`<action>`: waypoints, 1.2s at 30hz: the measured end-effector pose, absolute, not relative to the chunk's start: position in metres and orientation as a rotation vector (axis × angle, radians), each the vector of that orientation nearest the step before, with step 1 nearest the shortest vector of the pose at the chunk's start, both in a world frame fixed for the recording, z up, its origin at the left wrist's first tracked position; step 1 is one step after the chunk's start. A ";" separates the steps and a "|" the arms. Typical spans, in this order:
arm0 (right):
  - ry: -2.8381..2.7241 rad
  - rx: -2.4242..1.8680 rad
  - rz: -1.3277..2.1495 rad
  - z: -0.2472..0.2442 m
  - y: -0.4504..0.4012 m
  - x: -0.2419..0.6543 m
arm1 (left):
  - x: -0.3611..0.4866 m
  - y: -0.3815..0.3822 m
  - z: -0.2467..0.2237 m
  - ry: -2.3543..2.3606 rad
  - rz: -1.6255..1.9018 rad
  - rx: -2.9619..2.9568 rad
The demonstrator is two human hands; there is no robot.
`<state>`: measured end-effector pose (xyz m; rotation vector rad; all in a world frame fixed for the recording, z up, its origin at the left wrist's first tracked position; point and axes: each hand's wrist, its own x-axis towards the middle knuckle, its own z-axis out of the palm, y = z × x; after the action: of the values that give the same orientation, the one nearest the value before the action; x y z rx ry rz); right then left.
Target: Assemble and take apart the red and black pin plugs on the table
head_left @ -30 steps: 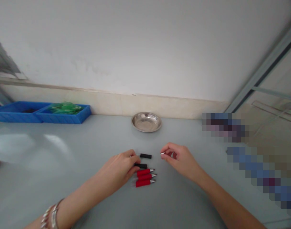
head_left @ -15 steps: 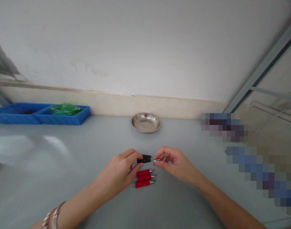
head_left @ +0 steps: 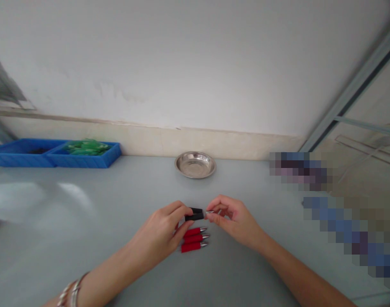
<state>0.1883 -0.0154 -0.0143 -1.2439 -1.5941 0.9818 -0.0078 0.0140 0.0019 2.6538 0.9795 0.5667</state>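
Note:
My left hand [head_left: 165, 224] pinches two black pen barrels [head_left: 195, 217], which lie side by side and point right. In my right hand [head_left: 236, 218] a small silver pen tip [head_left: 209, 212] is held between thumb and fingers, at the right end of the black barrels. Whether the tip touches a barrel is hard to make out. Just below the barrels, three red pen barrels [head_left: 190, 247] with silver tips lie in a row on the table, their left ends partly behind my left hand.
A round metal dish [head_left: 195, 175] stands by the wall, beyond my hands. At the back left are blue trays [head_left: 82, 161], one with green pieces and one with a few dark pieces. A pixelated patch [head_left: 351, 234] covers the right side.
The black barrels and the silver tip have come closer together, with the barrels shifting slightly right. The red pens and the dish stay where they were.

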 end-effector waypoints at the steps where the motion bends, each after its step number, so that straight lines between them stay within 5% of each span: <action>1: -1.595 -1.241 0.982 -0.014 -0.015 0.188 | -0.008 0.014 0.001 0.977 0.572 2.657; 36: -1.928 -1.367 0.630 -0.014 -0.019 0.188 | -0.007 0.013 -0.004 0.936 0.729 2.644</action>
<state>0.1877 -0.0190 -0.0141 -1.3670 -1.9276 0.6300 -0.0075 0.0131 -0.0045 2.6443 0.9365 0.7295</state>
